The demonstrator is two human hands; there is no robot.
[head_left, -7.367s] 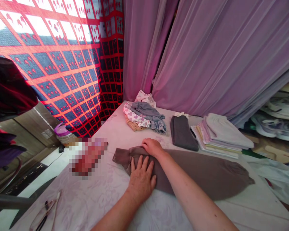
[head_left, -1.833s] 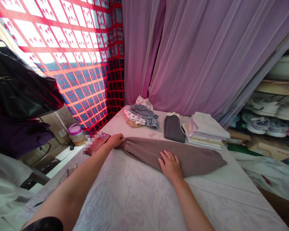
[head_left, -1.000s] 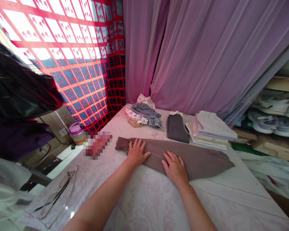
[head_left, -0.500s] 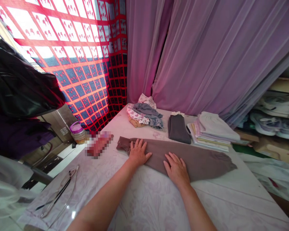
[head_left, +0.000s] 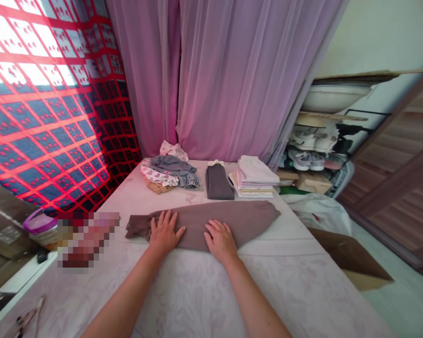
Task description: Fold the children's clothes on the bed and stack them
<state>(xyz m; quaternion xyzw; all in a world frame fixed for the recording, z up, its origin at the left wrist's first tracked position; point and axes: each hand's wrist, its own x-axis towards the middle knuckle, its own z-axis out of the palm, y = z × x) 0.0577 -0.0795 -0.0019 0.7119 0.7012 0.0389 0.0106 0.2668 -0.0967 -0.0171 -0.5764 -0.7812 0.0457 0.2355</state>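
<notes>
A brown-grey garment, apparently trousers folded lengthwise (head_left: 193,220), lies flat across the table, its narrow cuffed end to the left and its wide end to the right. My left hand (head_left: 164,233) rests palm down near the cuffed end, fingers spread. Flat on the middle of the same cloth is my right hand (head_left: 221,240), its fingers stretched out. Neither hand grips the fabric. Just beyond are a folded dark grey garment (head_left: 218,182) and a stack of folded light clothes (head_left: 255,176).
Loose clothes (head_left: 172,166) are heaped at the back left of the table (head_left: 193,291). A blurred reddish object (head_left: 91,239) lies at the left, with thin-framed glasses (head_left: 30,319) nearer me. Purple curtains (head_left: 229,80) hang behind; shelved shoes (head_left: 305,159) and a cardboard box (head_left: 352,258) are right.
The view has swung to the right, so everything appears further left and more of the right side shows. Both hands stay in about the same places on the trousers.
</notes>
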